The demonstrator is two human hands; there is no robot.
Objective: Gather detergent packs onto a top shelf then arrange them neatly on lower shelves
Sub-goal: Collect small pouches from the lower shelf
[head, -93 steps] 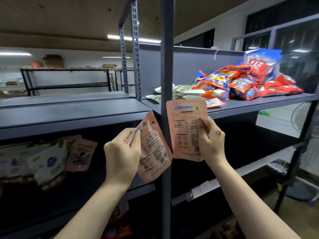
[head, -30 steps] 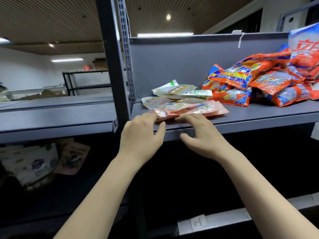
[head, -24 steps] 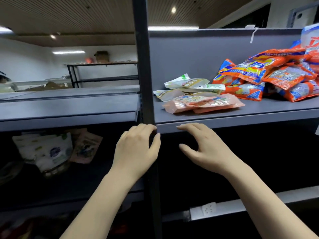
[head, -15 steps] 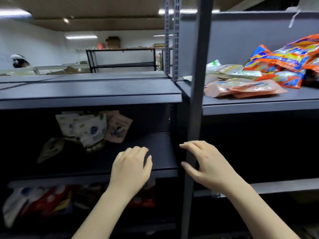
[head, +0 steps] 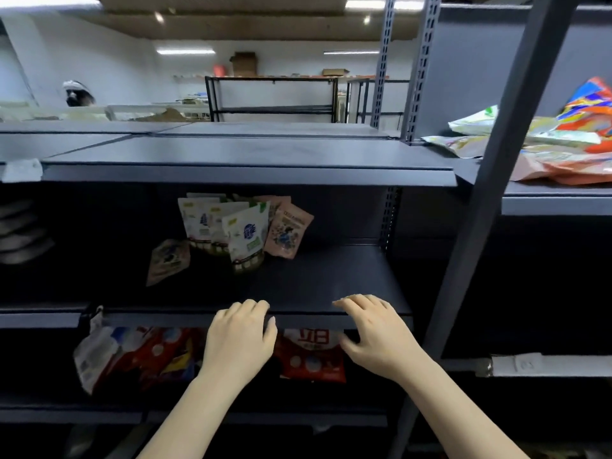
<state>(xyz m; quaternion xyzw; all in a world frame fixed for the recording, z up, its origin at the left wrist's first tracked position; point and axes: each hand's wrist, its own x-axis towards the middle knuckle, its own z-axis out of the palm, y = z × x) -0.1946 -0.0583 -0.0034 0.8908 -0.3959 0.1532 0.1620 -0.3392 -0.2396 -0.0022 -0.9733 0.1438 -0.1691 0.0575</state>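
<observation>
So over on the far left, the bottom shelf has a pile of red and white detergent bags (head: 132,356) slumped against each other, half in shadow. Up one level, on the middle shelf (head: 331,279), there's a small cluster of pouches: a tan one (head: 168,261) tipped over at the left, then a few white stand-up pouches (head: 245,235) bunched together upright, and a pink pouch (head: 287,234) leaning against their right side. All of that sits toward the back of the shelf, well away from the front edge. Down at that front edge is the left hand (head: 240,339), fingers loosely curled over the lip, not holding anything as far as I can see. Just right of it, peeking out from under the shelf between the two hands, is another red bag (head: 309,357) with big white lettering. Then the right hand (head: 376,336), fingers relaxed and spread a bit, tips resting on the shelf edge, nothing in it either. Further right a grey upright post (head: 490,180) cuts across diagonally, and behind it on the top shelf (head: 556,203) of the next bay sits the gathered heap: pale green-white packs (head: 477,122), pinkish pouches (head: 563,165) lying flat in front, and orange-red bags (head: 592,104) at the frame edge.
</observation>
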